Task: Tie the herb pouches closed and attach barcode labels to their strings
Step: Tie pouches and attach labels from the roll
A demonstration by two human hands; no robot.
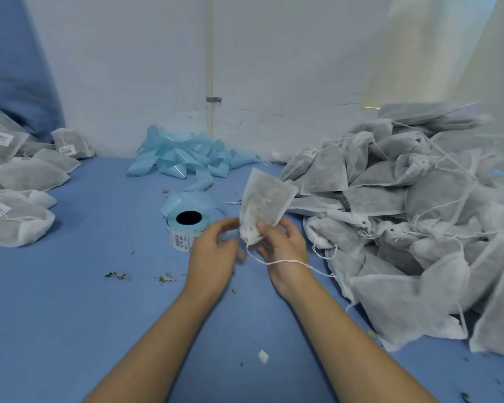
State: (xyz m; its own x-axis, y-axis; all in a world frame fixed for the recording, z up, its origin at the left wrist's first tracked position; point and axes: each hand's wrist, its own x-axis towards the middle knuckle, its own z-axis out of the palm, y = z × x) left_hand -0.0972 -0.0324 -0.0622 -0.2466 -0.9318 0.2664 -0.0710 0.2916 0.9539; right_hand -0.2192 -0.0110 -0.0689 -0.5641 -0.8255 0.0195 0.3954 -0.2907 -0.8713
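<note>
so, my right hand (282, 242) has a pouch (264, 205) by its gathered neck, thumb on the front, fingers curled behind; the pouch stands tilted up off the blue table (70, 315), bottom corner pointing away from me. its string (274, 261) hangs from the neck, loops down and runs across my right wrist toward the pile. my left hand (216, 254) is just beside the neck, fingers loosely bent and spread, gripping nothing that i can see; fingertips blurred, so whether they touch the string i cannot tell.

label roll (186, 228) sits on the table just beyond my left hand, barcode labels showing on its outer turn, a tail of blue backing curling up from it. spent backing (186, 158) heaped further back near the wall (274, 68).

untied pile (405, 213) on my right, large, strings loose and tangled, reaching from the wall to the near edge. labelled pouches (18, 184) on my left, well apart from the pile, several with white labels visible.

herb bits (117, 275) scattered on the table near my left arm, and a small white scrap (263, 356) between my forearms.
</note>
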